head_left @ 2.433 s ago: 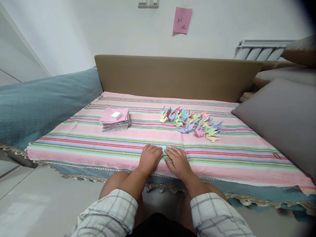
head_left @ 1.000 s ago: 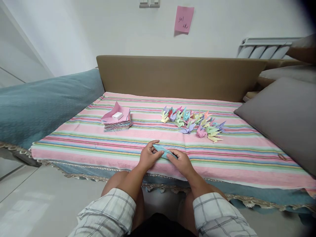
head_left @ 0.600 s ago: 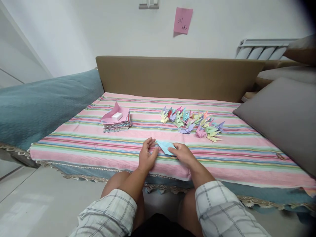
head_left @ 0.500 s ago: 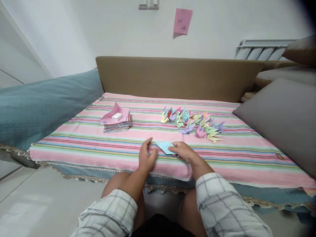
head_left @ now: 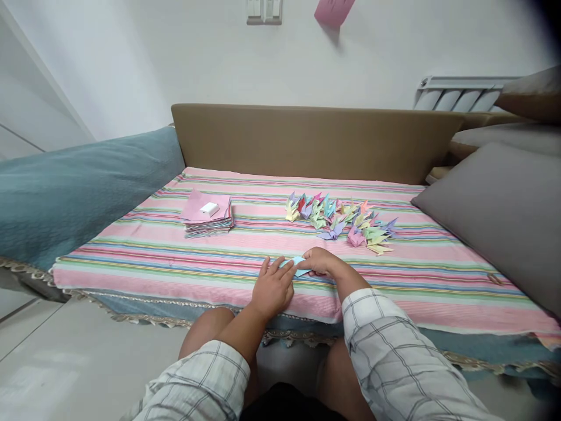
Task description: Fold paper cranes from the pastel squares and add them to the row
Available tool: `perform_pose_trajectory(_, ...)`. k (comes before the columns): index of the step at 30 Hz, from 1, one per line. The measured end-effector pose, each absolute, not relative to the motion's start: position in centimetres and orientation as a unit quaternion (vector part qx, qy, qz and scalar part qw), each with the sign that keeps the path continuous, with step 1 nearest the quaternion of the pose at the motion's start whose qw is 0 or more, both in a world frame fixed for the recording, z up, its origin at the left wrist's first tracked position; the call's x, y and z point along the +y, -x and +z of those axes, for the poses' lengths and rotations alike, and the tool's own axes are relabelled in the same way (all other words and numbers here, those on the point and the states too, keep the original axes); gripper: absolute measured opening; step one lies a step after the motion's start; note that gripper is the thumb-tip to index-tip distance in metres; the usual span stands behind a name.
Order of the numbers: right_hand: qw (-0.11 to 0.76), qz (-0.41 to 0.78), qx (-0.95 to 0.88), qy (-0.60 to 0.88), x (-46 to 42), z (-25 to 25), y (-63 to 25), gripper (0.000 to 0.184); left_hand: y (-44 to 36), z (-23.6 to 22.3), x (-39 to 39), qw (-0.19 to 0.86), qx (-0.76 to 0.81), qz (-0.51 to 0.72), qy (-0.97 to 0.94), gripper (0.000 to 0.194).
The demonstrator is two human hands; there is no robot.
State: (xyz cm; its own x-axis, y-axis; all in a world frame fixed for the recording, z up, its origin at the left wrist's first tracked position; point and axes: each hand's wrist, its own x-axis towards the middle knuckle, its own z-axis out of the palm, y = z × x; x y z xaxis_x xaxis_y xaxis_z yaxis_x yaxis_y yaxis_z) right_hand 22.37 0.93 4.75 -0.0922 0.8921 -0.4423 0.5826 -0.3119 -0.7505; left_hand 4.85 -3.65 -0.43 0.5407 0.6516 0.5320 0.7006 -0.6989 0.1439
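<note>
Light-blue folded paper was over the striped cloth, straight ahead at 12 o'clock, between both hands. My right hand, on its 3 o'clock side, had fingers curled and clamped on the right end. My left hand, at 8 o'clock, was back up, fingers straight and slightly apart, tips over the left end; contact underneath was hidden. Clock from the paper: folded cranes at 1 to 2, mixed colours, bunched in a loose cluster, apart from my right hand. Paper stack at 10, pink sheet on top, small white block resting on that. Grey cushion between 2 and 3. Brown backrest ran across 12, pink note on the wall above, its top out of view.
</note>
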Motion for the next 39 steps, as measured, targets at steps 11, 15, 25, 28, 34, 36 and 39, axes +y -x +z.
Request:
perform_pose_trajectory(11,0.331,0.166,-0.601,0.708,-1.8,3.2,-25.5,0.019,-5.1,-0.6,-3.6,0.076,-0.402,-0.246,0.878,0.038)
perform_pose_trajectory(15,0.386,0.039,-0.721,0.574,-4.6,2.3,-23.5,0.022,-5.2,-0.4,-3.7,0.067,-0.406,-0.244,0.878,0.039)
perform_pose_trajectory(25,0.393,0.066,-0.751,0.527,-4.7,-1.2,-23.3,0.014,-4.8,0.4,-3.3,-0.039,-0.449,-0.258,0.854,0.030)
perform_pose_trajectory(28,0.402,0.072,-0.742,0.532,-4.5,-1.2,-23.4,0.013,-5.0,0.6,-3.0,-0.064,-0.468,-0.273,0.838,0.023)
perform_pose_trajectory(34,0.403,0.073,-0.737,0.538,-4.5,-1.0,-23.1,0.010,-5.4,0.8,-2.5,-0.091,-0.488,-0.299,0.815,0.014)
perform_pose_trajectory(36,0.401,0.075,-0.737,0.539,-4.4,-1.0,-23.1,0.010,-5.4,0.9,-2.3,-0.098,-0.492,-0.304,0.810,0.011)
perform_pose_trajectory(39,0.399,0.081,-0.736,0.541,-4.4,-1.0,-23.1,0.011,-5.5,1.0,-2.1,-0.103,-0.501,-0.310,0.802,0.007)
